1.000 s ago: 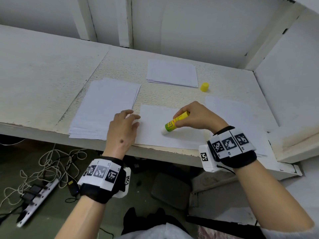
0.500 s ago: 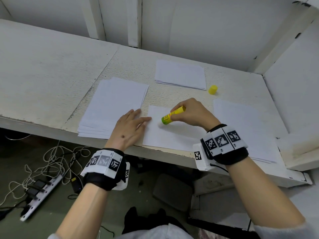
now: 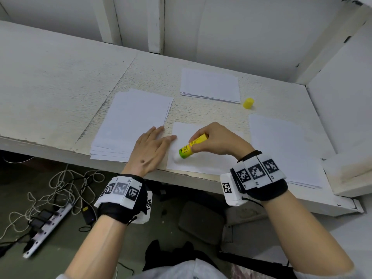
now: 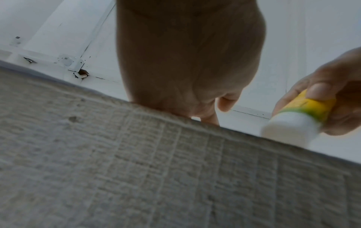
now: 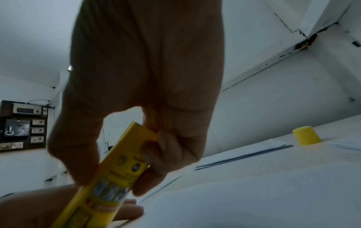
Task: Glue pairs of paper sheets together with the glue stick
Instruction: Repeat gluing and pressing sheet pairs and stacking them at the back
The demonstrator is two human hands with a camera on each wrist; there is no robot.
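Left hand (image 3: pixel 150 151) lies flat, pinning the single white paper sheet (image 3: pixel 209 160); right hand (image 3: pixel 216 140) grips the yellow-green glue stick (image 3: pixel 191 147).
Glue is being spread near the counter's front edge; a second sheet must be laid on next.

- A power strip (image 3: pixel 43 228) and tangled cables (image 3: pixel 60 186) are lying on the floor under the bench (image 3: pixel 60 81).
- A switch panel (image 5: pixel 21 125) is hanging on the wall.

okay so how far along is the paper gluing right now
Done: the yellow cap is off, standing on the table. In hand: the right hand rubs the glue stick on the single sheet; the left hand steadies it. Left: cover it from the left stack.
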